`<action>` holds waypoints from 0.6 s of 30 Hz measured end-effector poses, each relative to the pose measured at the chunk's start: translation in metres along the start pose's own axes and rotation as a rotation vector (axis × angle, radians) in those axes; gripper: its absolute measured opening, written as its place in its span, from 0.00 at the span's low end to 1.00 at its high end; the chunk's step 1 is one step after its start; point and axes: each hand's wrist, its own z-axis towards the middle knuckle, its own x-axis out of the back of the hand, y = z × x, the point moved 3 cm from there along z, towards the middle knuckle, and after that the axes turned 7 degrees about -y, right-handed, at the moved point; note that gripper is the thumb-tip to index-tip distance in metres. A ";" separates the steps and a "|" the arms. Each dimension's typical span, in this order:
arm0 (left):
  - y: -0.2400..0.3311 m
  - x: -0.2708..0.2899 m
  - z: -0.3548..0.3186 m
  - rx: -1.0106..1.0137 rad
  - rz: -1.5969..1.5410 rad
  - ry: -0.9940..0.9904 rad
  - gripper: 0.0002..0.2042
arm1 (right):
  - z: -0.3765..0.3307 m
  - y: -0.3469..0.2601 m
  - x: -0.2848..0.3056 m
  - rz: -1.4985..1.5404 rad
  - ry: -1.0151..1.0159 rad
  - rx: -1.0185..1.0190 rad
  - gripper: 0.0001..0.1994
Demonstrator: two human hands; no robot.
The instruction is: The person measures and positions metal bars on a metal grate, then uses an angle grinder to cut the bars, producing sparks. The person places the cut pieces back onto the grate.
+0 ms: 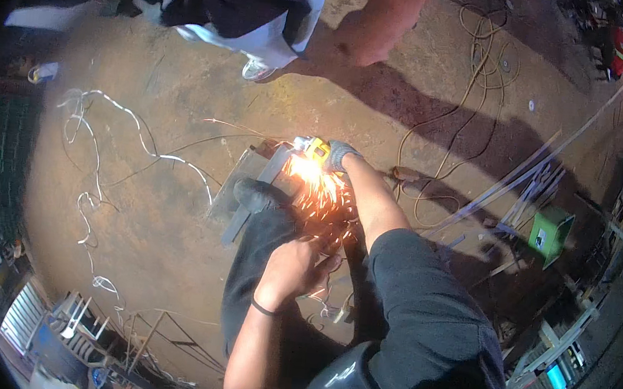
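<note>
My right hand [340, 156], in a grey glove, grips a yellow angle grinder [318, 150] at the far end of a grey metal bar [238, 222]. Bright glare and orange sparks [323, 196] spray from the grinder back toward my legs and hide the contact point. A dark boot [256, 196] presses on the bar, which lies slanted across a flat metal piece [227, 186]. My bare left hand [294, 269] is near my bent knee, holding nothing that I can see; its fingers look apart, partly washed out by the sparks.
Another person's leg and shoe [256, 69] stand beyond the work. A white cable [137, 123] winds across the floor at left. Brown hose [483, 76] is coiled at far right, near long metal strips [514, 178] and a green box [550, 233]. Metal frames [152, 337] stand at lower left.
</note>
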 end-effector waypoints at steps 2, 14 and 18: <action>-0.005 -0.002 0.000 -0.020 0.005 -0.012 0.16 | 0.002 0.030 -0.010 0.064 -0.066 -0.044 0.39; -0.014 -0.014 -0.003 -0.004 0.086 0.009 0.18 | 0.004 0.056 -0.013 0.264 0.019 -0.026 0.35; -0.014 -0.011 -0.004 -0.016 0.078 0.011 0.19 | 0.018 0.047 -0.004 0.248 0.070 0.023 0.32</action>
